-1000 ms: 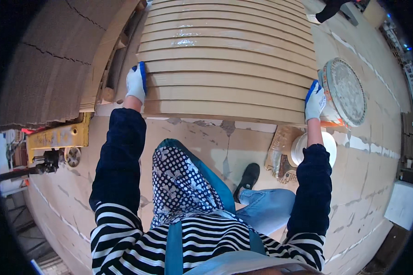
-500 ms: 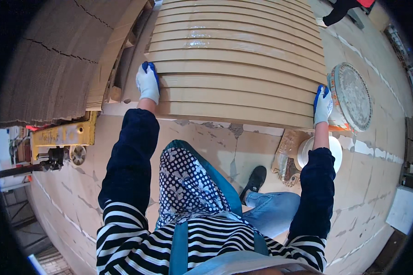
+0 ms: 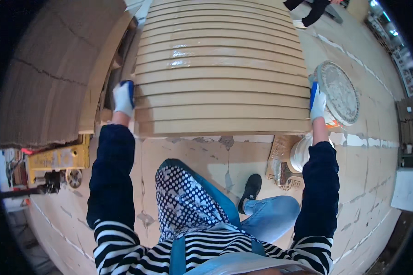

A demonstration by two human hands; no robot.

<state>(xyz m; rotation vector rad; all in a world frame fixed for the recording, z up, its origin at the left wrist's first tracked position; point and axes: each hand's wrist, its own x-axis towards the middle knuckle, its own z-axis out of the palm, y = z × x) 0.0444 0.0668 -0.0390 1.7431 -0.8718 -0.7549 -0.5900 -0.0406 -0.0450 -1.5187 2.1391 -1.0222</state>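
Observation:
A broad row of overlapping flat tan cardboard pieces (image 3: pixel 222 87) stretches away in front of me, its near edge above the floor. My left hand (image 3: pixel 123 97), in a white glove with blue fingers, grips the left side near the front. My right hand (image 3: pixel 317 101), gloved the same way, grips the right side at about the same height. Both thumbs and fingers lie along the cardboard edges, and part of each grip is hidden. A shiny film or tape patch catches light farther back on the cardboard.
A tall stack of brown corrugated cardboard (image 3: pixel 46 78) stands on a pallet at left, beside a yellow pallet jack (image 3: pixel 59 157). At right are a bucket with a crusted lid (image 3: pixel 337 93) and a white bucket (image 3: pixel 299 155). Another person's arm (image 3: pixel 314 14) reaches in at the far right.
Both hands and the near cardboard edge sit lower in view, the left hand also farther left. The whole view has shifted somewhat. More of the other person's arms shows at the top.

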